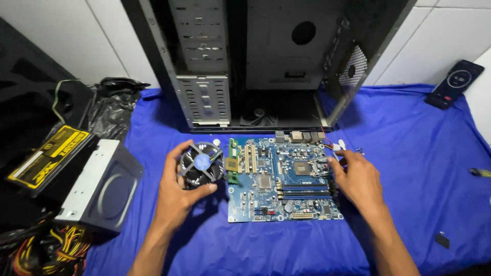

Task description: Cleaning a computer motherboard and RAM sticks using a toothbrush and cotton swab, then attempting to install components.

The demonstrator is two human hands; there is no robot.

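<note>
A blue motherboard (279, 199) lies flat on a blue cloth (419, 168). My left hand (176, 191) grips a round black cooler fan (201, 164) with a blue hub, held just left of the board. A small square processor chip (232, 164) and a green memory stick (231, 153) lie at the board's left edge, beside the fan. My right hand (358, 179) rests on the board's right edge, its fingertips at the metal socket lever (319, 166) next to the open processor socket (303, 168).
An open black computer case (204, 76) stands behind the board. At left are an optical drive (102, 184), a power supply (48, 156) and coloured cables (56, 250). A phone (456, 83) leans at the far right. A screwdriver tip (480, 173) pokes in at right.
</note>
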